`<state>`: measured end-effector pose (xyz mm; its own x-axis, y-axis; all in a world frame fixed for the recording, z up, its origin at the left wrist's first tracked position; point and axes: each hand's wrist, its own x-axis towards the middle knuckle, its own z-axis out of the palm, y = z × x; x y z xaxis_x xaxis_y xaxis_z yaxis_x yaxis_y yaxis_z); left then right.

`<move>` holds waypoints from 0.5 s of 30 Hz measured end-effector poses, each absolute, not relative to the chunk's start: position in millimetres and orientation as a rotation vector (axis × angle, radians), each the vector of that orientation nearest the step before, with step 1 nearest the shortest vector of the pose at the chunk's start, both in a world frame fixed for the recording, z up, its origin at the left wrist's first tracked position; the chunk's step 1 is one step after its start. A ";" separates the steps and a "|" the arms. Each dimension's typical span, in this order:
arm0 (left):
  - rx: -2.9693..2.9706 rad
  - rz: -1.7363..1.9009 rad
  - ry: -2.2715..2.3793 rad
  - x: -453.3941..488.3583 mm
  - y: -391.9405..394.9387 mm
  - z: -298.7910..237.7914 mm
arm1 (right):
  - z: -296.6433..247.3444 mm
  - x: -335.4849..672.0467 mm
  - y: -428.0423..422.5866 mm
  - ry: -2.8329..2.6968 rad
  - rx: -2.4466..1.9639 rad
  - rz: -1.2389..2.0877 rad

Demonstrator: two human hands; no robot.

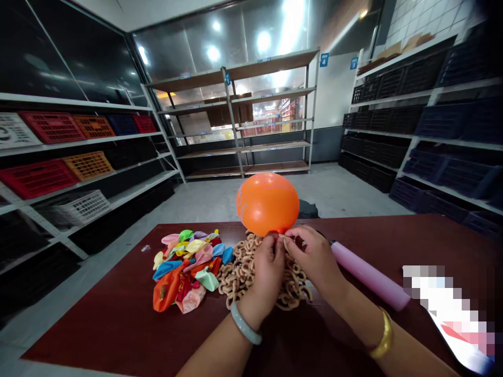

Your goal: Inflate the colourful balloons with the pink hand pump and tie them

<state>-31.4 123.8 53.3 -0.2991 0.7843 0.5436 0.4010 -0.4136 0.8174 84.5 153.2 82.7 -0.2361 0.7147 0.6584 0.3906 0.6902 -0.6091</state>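
An inflated orange balloon [268, 203] is pinched at its neck [281, 230] by the left hand [271, 262] and right hand [312, 248], above the far edge of a pile of rings [240, 266]. Limp balloons [203, 255] are heaped left of the pile; a pink tube [371, 275] is laid to its right.

Left hand [270, 259]: pinching the neck of an inflated orange balloon [267, 204], which sits just beyond both hands
Right hand [310, 248]: fingertips at the same neck, beside the left's
Tan rings [240, 269]: heaped beneath the hands
Limp balloons [202, 255]: piled left of the hands
Pink cylinder [371, 275]: right of the hands, on the bench [98, 314]
Metal rack [275, 64]: well beyond the hands
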 end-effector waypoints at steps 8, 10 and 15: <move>1.498 1.799 1.386 -30.4 126.7 51.0 | 82.6 85.3 152.8 -1.853 -0.902 0.461; 1.472 1.811 1.396 -30.9 128.0 49.6 | 81.1 83.8 154.4 -1.800 -0.886 0.665; 1.375 1.812 1.311 -28.6 127.4 50.2 | 77.8 77.9 154.3 -1.413 -0.768 1.372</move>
